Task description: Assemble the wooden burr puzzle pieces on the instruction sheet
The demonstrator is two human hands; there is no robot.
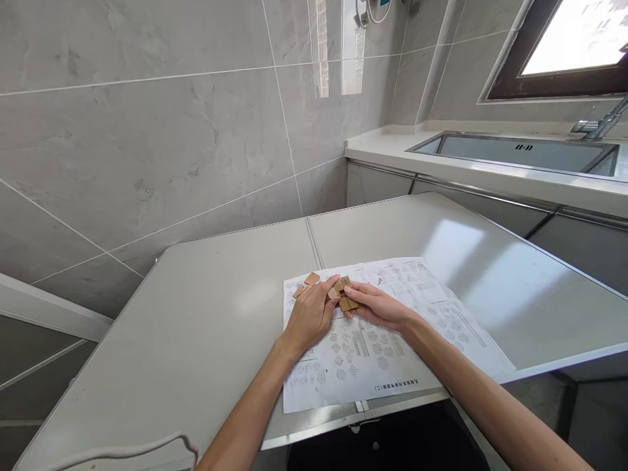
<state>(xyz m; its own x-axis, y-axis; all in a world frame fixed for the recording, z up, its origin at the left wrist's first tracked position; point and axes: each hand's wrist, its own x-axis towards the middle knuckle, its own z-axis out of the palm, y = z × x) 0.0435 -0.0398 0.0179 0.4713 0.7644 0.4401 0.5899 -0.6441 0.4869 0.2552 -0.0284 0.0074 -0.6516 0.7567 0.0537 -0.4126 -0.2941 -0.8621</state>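
Observation:
Both hands meet over a printed instruction sheet (417, 307) lying on a grey folding table (206, 327). My left hand (310, 315) has its fingers curled and pinched on a small cluster of wooden puzzle pieces (345, 294). My right hand (375, 306) grips the same cluster from the right side, fingers pressed together. Two loose wooden pieces (311, 279) lie on the sheet just beyond my left fingers, one at the paper's left edge. How the held pieces interlock is hidden by my fingers.
A tiled grey wall (147, 131) rises behind the table. To the right stands a counter with a steel sink (520, 152) and a tap (601, 123) under a window. A white cable (122, 451) runs along the table's near left edge.

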